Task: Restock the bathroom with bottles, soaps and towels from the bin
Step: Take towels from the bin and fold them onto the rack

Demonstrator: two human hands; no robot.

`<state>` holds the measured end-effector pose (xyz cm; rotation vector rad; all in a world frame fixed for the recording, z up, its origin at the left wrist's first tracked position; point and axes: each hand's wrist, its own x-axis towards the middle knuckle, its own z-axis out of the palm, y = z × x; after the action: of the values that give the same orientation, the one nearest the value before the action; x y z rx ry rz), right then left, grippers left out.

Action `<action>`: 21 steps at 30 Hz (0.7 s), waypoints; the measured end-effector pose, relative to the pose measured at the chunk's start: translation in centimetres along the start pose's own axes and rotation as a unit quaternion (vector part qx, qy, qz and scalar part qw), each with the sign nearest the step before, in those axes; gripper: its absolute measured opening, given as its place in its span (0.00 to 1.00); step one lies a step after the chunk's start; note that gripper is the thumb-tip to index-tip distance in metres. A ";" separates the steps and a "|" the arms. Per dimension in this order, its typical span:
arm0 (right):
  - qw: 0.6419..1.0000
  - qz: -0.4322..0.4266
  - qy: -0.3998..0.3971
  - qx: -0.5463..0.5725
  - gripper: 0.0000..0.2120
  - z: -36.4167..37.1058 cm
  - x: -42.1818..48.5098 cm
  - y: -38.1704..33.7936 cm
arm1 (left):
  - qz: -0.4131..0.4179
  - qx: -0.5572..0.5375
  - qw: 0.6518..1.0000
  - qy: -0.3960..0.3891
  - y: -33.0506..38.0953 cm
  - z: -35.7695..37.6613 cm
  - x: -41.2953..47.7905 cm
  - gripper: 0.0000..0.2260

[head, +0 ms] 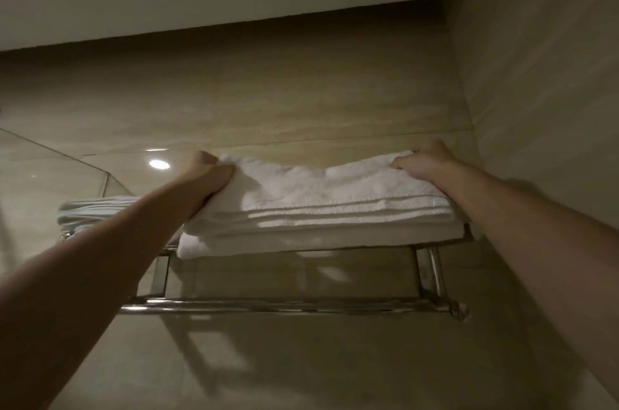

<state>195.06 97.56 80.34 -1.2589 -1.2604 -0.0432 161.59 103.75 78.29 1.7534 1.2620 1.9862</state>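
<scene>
towel on rack | left hand, right hand grip its ends

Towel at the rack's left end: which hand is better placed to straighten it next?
Probably left. The left hand grips the top towel right beside the left towel; the right hand is at the far end.

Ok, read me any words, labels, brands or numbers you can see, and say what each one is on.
None: no text shows anywhere.
The white towel held by the left hand and right hand shows no tag, and the chrome rack, folded cloth and wall tiles are unmarked.
</scene>
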 end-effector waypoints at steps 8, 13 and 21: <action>0.963 -0.180 -0.013 -0.202 0.12 0.5 -2.1 -0.9 | 0.308 0.134 0.936 -0.105 1.2 -1.3 -3.6 0.17; 0.903 -0.265 -0.205 -0.268 0.42 0.1 -9.7 -1.6 | 0.463 0.442 0.761 -0.105 -2.4 -3.6 -8.3 0.38; 0.797 -0.359 -0.014 -0.485 0.34 1.1 -13.2 1.3 | 0.513 0.468 0.711 -0.110 -2.8 -3.0 -5.1 0.34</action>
<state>189.96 91.20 69.79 -1.5100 -1.7564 -1.3818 159.30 100.77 72.95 3.7101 1.4719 1.2934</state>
